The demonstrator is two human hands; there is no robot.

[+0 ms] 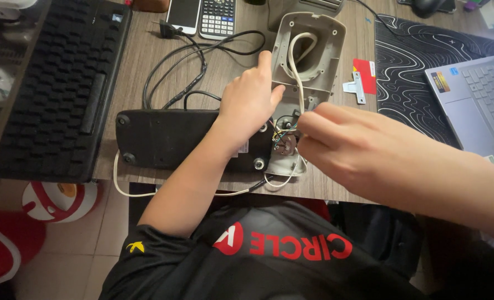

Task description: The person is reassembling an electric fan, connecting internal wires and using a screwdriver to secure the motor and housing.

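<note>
Now | right hand (pixel 335 145) fingers pinched on coloured wires (pixel 284 132) | left hand (pixel 248 103) fingers spread, steadying grey housing (pixel 320 66)

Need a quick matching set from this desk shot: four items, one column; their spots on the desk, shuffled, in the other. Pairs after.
1. calculator
2. laptop
3. black keyboard
4. grey housing

a. far left of desk
b. right edge
c. top edge, beside a phone
d. centre, against the left hand

Pairs: 1-c, 2-b, 3-a, 4-d
</note>
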